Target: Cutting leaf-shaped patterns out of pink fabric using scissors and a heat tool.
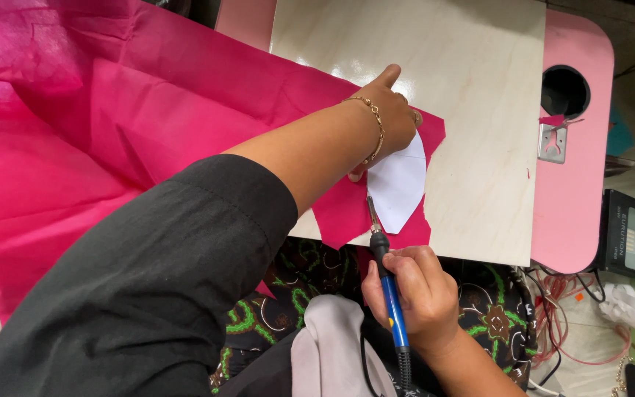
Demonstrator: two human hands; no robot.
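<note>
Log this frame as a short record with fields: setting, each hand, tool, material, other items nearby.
setting: pale wooden board on a pink table
left hand: pressing a white paper template flat onto pink fabric
right hand: gripping a blue-handled hot cutting tool, tip at the template's left edge
wrist: gold bracelet on the left arm
nearby: small black floodlight, red wires on the floor
</note>
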